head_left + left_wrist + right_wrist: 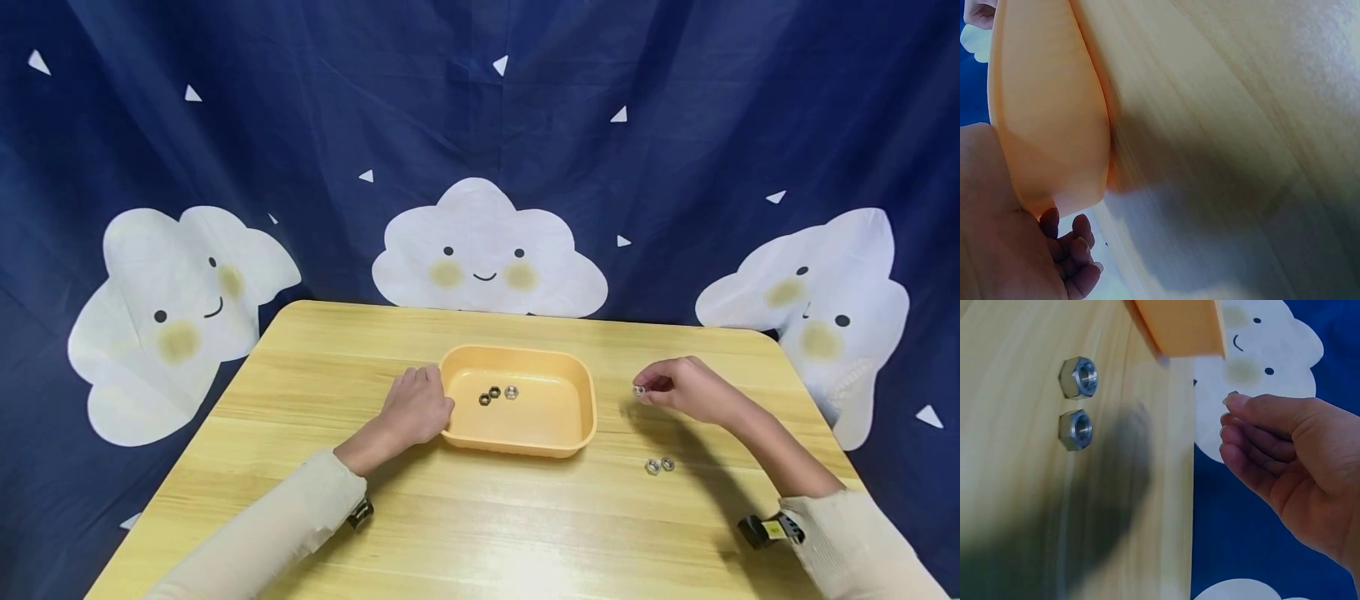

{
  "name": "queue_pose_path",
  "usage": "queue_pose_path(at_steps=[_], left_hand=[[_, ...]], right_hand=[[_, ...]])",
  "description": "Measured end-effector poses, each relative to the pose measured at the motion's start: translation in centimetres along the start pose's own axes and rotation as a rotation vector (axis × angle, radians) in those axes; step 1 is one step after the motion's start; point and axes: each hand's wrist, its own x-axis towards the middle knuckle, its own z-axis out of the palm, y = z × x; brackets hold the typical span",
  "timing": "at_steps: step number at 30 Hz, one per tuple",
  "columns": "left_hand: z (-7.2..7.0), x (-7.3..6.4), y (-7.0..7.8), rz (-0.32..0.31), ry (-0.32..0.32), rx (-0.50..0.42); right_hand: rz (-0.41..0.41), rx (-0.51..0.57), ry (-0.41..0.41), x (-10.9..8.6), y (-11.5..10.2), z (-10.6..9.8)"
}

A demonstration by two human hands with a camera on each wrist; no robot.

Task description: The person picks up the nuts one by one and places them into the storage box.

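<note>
In the head view my left hand (417, 405) grips the left rim of a shallow orange plastic tray (517, 450); the left wrist view shows its fingers curled beside the tray's end wall. Inside the tray lie two dark hex nuts (484, 400) and a silver hex nut (512, 392). To the right of the tray, my right hand (686, 390) pinches another silver nut (639, 390) between thumb and fingertips, above the table. Only a sliver of that nut shows in the right wrist view. Two more silver hex nuts (1077, 377) sit close together on the table, nearer me.
The light wooden table (337, 350) has rounded far corners. Behind it hangs a dark blue curtain (315, 125) with white smiling clouds. A black wrist device (769, 530) is strapped under the right sleeve, and another (362, 512) under the left.
</note>
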Motion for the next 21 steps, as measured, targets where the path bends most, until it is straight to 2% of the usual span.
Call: queue_pose_path(at_steps=[21], left_hand=[[0.1,0.0,-0.1,0.003,0.004,0.009]], right_hand=[[-0.131,-0.027,0.029,2.5,-2.3,-0.6]])
